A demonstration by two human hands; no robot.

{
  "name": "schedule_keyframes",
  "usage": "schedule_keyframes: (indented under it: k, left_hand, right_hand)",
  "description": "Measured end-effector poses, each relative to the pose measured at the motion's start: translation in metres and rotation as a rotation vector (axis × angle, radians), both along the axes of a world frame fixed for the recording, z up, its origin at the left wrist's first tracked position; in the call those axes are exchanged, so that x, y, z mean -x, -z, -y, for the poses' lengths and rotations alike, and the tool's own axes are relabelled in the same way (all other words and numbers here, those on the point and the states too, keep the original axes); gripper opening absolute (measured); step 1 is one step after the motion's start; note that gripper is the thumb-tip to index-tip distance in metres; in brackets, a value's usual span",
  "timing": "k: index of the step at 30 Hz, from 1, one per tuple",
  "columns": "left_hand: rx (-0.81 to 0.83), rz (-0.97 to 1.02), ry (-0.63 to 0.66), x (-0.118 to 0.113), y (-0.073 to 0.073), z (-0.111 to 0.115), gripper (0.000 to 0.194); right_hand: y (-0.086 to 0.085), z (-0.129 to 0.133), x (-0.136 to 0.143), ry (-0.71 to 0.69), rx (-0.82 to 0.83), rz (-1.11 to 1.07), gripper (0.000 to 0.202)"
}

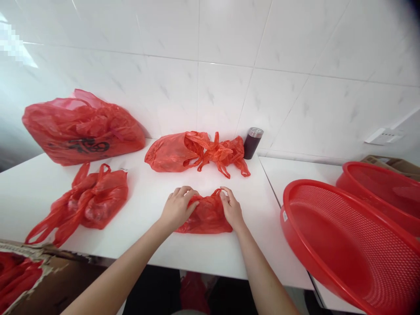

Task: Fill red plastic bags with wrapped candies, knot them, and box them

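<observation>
Head view: the left hand [179, 206] and right hand [232, 210] pinch opposite upper corners of a crumpled, translucent red plastic bag [210, 217] lying on the flat white table [259, 214], presumably because a two-sided hold keeps limp film steady.

Prob. workrm w/ tiled wall [226, 35], baskets [382, 240]

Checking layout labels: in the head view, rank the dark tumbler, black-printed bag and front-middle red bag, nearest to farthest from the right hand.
1. Front-middle red bag: touching the right hand.
2. Dark tumbler: beyond that hand, near the wall.
3. Black-printed bag: far left, at the back.
</observation>
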State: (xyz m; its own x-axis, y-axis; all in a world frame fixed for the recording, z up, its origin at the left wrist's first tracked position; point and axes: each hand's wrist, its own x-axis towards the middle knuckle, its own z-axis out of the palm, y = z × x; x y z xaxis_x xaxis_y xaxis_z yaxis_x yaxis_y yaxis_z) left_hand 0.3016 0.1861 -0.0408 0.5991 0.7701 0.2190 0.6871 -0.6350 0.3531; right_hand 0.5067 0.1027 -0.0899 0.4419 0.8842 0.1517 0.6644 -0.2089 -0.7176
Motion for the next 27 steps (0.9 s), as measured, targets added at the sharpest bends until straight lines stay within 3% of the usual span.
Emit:
schedule_keyframes:
  k: [4,7,13,19,27]
  left_hand:
    - [0.042,-0.092,-0.044,0.002,0.021,0.008,0.034]
    - [0.076,-0.124,-0.050,0.012,0.026,0.012,0.032]
    - [0.181,-0.092,-0.015,0.027,0.010,0.023,0.041]
    - [0.274,0.006,0.024,0.028,-0.012,0.032,0.039]
    - [0.386,0.023,0.031,0.043,-0.010,0.041,0.046]
  right_hand:
    - [-0.007,-0.017,-0.005,-0.057,0.070,0.068,0.042]
    - [-0.006,-0.031,0.000,-0.053,0.094,0.118,0.036]
    - [0.002,-0.036,0.010,0.033,-0.056,0.110,0.047]
    - [0.001,-0.032,-0.003,0.106,-0.261,-0.144,0.046]
    - [-0.001,-0.028,-0.029,0.239,-0.438,-0.465,0.040]
